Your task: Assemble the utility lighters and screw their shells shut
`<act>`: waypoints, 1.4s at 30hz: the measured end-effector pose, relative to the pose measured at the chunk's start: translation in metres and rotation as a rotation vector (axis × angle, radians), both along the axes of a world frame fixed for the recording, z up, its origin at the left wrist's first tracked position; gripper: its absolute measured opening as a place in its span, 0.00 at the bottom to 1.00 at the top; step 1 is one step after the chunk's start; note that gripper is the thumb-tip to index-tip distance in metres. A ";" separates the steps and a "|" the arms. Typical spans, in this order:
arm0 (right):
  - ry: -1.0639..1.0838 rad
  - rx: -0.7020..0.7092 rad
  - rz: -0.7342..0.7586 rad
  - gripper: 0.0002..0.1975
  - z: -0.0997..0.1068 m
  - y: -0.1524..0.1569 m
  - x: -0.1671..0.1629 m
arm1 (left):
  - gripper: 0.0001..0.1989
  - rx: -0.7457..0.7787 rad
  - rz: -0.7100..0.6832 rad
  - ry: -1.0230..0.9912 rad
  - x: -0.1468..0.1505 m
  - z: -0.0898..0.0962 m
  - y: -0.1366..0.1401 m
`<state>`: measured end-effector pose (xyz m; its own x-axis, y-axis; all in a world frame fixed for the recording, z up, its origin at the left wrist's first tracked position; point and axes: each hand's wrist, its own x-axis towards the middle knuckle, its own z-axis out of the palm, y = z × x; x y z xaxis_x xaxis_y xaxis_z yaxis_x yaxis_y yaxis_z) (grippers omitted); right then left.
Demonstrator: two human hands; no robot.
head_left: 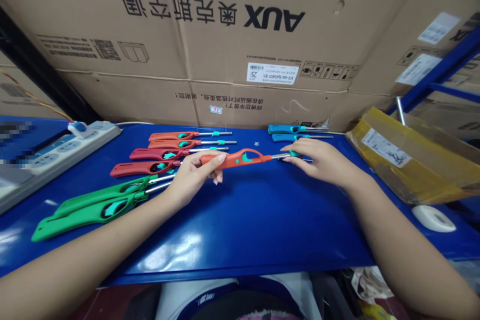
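Note:
An orange long-necked lighter (258, 158) is held level above the blue tabletop (258, 225). My left hand (198, 170) is closed around its handle end. At the metal barrel's tip, my right hand (315, 160) pinches near a teal piece (294, 154), its fingers partly hiding the tip. Left of and behind my left hand lie two orange lighters (174, 136) and two red lighters (146, 167), barrels pointing right. Nearer me, two green lighters (93, 205) lie side by side, partly behind my left forearm. Beyond my right hand are blue lighters (285, 130).
A large cardboard sheet (210, 50) stands along the back edge. On the left lies a white power strip (63, 155) with a plug in it. A yellow-taped carton (408, 155) sits at the right, with a white rounded object (434, 218) in front of it.

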<state>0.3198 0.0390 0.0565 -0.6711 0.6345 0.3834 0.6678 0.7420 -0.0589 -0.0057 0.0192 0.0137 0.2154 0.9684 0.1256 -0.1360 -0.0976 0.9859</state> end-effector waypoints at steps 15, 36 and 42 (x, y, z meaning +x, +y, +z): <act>-0.096 0.068 0.112 0.13 -0.010 -0.012 -0.016 | 0.17 -0.099 -0.169 0.221 0.006 0.000 -0.008; -0.025 0.114 0.287 0.09 -0.038 -0.019 -0.040 | 0.18 -0.082 -0.232 0.391 0.008 0.001 -0.020; -0.008 0.145 0.280 0.10 -0.040 -0.018 -0.042 | 0.17 -0.027 -0.227 0.422 0.008 0.001 -0.018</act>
